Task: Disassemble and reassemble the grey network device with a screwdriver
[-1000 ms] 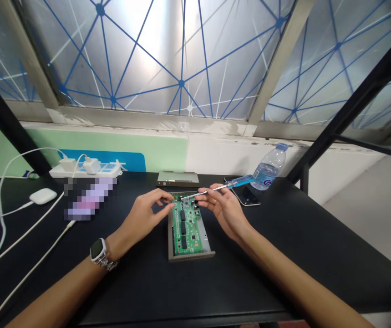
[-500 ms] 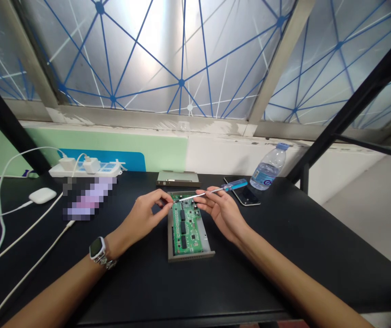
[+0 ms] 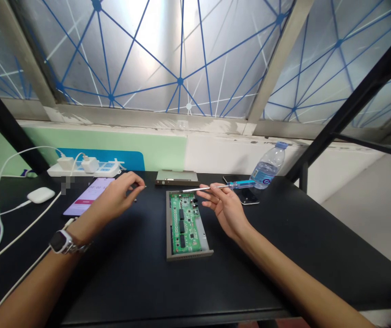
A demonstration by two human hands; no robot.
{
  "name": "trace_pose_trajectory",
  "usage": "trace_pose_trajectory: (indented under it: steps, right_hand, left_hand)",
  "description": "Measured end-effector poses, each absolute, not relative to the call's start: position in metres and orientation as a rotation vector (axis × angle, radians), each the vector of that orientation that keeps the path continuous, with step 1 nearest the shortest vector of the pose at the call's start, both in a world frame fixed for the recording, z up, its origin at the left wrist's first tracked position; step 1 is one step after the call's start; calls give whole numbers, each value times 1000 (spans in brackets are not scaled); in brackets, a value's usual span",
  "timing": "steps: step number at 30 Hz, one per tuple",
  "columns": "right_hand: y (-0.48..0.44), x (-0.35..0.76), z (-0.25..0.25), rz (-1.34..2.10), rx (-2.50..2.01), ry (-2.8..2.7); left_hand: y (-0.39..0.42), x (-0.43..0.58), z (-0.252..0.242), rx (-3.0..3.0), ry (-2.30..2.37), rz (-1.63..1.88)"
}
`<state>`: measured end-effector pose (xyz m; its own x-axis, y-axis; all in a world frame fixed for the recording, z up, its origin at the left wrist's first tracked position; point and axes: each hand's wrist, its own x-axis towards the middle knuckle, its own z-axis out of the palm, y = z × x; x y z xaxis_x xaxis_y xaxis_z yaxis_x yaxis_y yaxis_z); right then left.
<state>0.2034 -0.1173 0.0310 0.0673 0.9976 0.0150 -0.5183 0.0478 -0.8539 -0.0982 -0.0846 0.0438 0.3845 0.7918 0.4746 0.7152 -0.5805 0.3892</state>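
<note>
My left hand is closed in a pinch over the table, left of the circuit board; a tiny metallic piece that looks like a screw shows at its fingertips. Below those fingers another tiny piece lies on the table, too small to name surely. My right hand grips a screwdriver by its shaft, near the clear blue handle. The screwdriver lies nearly level, its tip over the far end of the green circuit board. That board sits in a grey metal housing.
Behind the housing lies a flat metal cover. A water bottle and a dark phone are at the right. On the left are a lit phone, a power strip, a white earbud case and white cables.
My left hand has moved left, away from the screwdriver tip and the board, still pinching. The right hand keeps the screwdriver, which has shifted slightly right and up. More of the lit phone shows.
</note>
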Motion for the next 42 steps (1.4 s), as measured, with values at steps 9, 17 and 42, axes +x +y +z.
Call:
trace_pose_trajectory:
  steps: [9, 17, 42]
  right_hand:
    - [-119, 200, 24, 1361, -857, -919]
    - [-120, 200, 21, 1366, -867, -967]
    - [-119, 208, 35, 1303, -866, -978]
  left_hand:
    - [-60, -133, 13, 2576, 1529, 470]
    - [-59, -132, 11, 2607, 1569, 400]
    - [-91, -20, 74, 2657, 1141, 103]
